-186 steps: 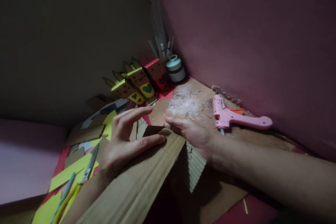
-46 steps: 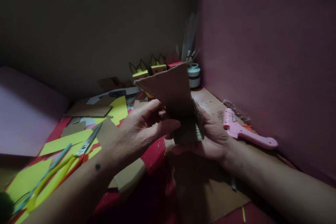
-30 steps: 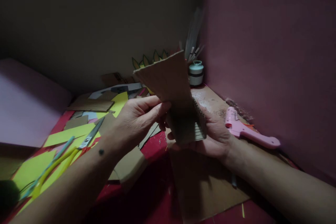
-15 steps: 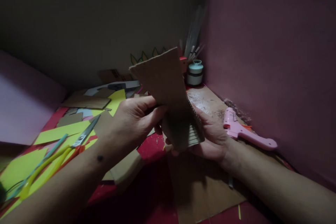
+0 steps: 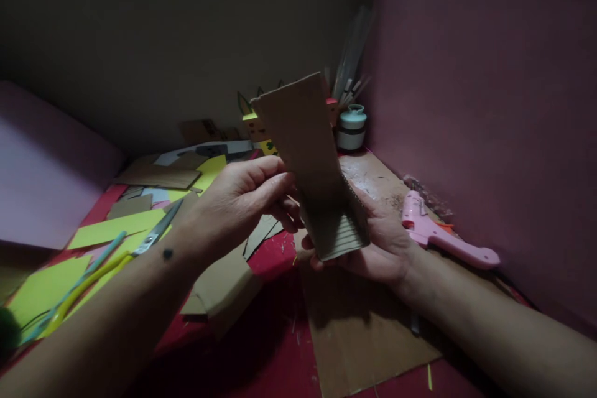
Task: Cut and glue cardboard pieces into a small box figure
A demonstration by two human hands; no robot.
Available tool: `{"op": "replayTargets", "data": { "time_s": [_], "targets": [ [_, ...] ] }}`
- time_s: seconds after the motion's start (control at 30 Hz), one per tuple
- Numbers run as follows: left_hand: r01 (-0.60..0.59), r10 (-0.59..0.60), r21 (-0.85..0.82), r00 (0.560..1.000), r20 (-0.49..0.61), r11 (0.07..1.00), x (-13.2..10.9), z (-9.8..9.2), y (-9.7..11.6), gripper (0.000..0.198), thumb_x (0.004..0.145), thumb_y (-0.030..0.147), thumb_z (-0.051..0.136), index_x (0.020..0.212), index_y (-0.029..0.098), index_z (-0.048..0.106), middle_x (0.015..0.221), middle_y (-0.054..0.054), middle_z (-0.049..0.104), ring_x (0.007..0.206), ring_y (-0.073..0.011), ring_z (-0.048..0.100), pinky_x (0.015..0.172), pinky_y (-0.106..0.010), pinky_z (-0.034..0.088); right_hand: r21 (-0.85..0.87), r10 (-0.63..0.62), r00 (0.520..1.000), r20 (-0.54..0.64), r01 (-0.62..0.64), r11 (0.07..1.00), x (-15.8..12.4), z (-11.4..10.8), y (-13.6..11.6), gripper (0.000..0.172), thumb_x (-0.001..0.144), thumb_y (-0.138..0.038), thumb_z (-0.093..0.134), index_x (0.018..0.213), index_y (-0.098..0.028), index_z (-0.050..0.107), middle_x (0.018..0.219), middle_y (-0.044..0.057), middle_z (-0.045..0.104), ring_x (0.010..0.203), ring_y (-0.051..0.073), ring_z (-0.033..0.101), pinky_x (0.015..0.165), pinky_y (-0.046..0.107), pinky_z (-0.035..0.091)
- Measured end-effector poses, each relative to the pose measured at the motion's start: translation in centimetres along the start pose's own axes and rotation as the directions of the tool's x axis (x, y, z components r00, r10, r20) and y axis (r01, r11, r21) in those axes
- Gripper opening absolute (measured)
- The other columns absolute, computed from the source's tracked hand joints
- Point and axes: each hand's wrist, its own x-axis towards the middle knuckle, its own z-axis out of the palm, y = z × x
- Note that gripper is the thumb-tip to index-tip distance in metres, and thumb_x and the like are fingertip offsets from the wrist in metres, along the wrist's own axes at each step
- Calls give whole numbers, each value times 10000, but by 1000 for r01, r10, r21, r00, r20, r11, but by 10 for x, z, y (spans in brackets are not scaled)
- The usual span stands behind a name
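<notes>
A bent strip of brown cardboard [image 5: 303, 130] is held up in front of me, its lower end curved and showing ridges. My right hand [image 5: 380, 239] supports it from below and behind, with the fingers wrapped around its lower part. At its left edge is my left hand [image 5: 261, 193], thumb and fingers pinched together against the cardboard. The left fingertips are partly hidden behind the strip. Below lies a flat cardboard sheet [image 5: 364, 336] on the red tabletop [image 5: 275, 317].
Yellow-handled scissors [image 5: 153, 236] rest on yellow paper pieces [image 5: 51, 292] at left. A pink glue gun [image 5: 448, 239] lies at right by the wall. Behind stand a light blue and grey container [image 5: 351, 127] and a small decorated box [image 5: 255, 129]. Cardboard scraps [image 5: 158, 174] lie at back left.
The cardboard has turned slightly and stands more upright. My left fingers have shifted along its left edge and loosened a little. The view has moved slightly.
</notes>
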Motion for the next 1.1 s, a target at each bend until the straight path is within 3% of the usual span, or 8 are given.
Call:
{"op": "replayTargets", "data": {
  "time_s": [0.2,0.43,0.57,0.97,1.1],
  "targets": [
    [-31,30,4,999,28,1000,-1,1,2,190,917,245,605,996,158,755,745,-33,740,633,-167,700,611,-262,605,-38,-11,1000,23,12,999,-1,-6,-1,483,1015,-484,313,1233,-140,573,1050,115,722,846,235,675,697,407,563],
    [-108,120,110,987,-110,988,-2,6,3,148,865,195,638,882,166,782,692,-13,723,589,-135,669,561,-209,569,-29,-27,1000,-9,27,999,0,-3,-1,548,1033,-467,212,1215,-107,583,1013,119,739,810,245,690,670,413,570],
    [-116,145,187,978,-152,976,-3,8,3,151,861,167,632,856,166,783,647,4,694,564,-108,636,514,-167,533,2,-30,999,-25,30,1000,0,-1,0,547,1031,-462,228,1301,-101,538,1041,122,742,813,254,696,665,428,578],
    [-128,163,248,978,-127,960,-1,5,0,150,856,191,639,866,195,789,645,26,667,553,-89,592,509,-156,502,136,-32,994,-100,46,990,2,-3,4,498,1021,-450,288,1260,-125,581,998,119,746,921,238,696,931,507,514],
    [-131,169,278,979,-117,952,-1,4,-2,161,871,222,635,905,204,791,673,20,693,572,-100,612,530,-172,516,151,-32,994,-104,48,987,3,-5,5,468,1008,-438,334,1253,-129,586,996,117,745,920,245,698,944,517,501]
  ]
}}
